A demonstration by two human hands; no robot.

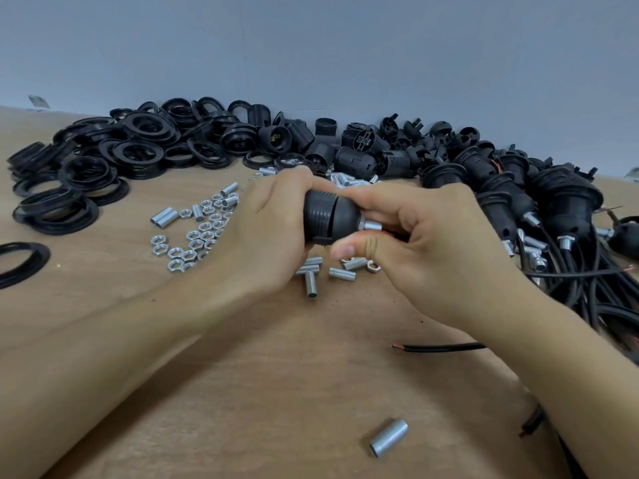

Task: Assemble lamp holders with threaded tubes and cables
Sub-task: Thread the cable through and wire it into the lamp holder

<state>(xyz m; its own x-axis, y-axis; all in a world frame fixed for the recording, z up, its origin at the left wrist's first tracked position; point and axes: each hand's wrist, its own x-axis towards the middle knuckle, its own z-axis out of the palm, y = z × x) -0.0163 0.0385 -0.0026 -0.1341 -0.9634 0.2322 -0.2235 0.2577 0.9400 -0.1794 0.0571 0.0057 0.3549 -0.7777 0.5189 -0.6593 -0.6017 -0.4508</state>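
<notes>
Two hands meet above mid-tabletop (242, 375): left hand (266, 229) wraps the black lamp holder (328, 216), long axis lying 9-to-3, right hand (425, 233) pinching near the threaded tube (372, 225) that juts from its 3 o'clock end. Right hand is nearer the tube, so any turning likely falls to it. Fingertip contact and the cable's entry are hidden behind the right hand's fingers; a loose cable (446, 347) lies at 5 o'clock.
</notes>
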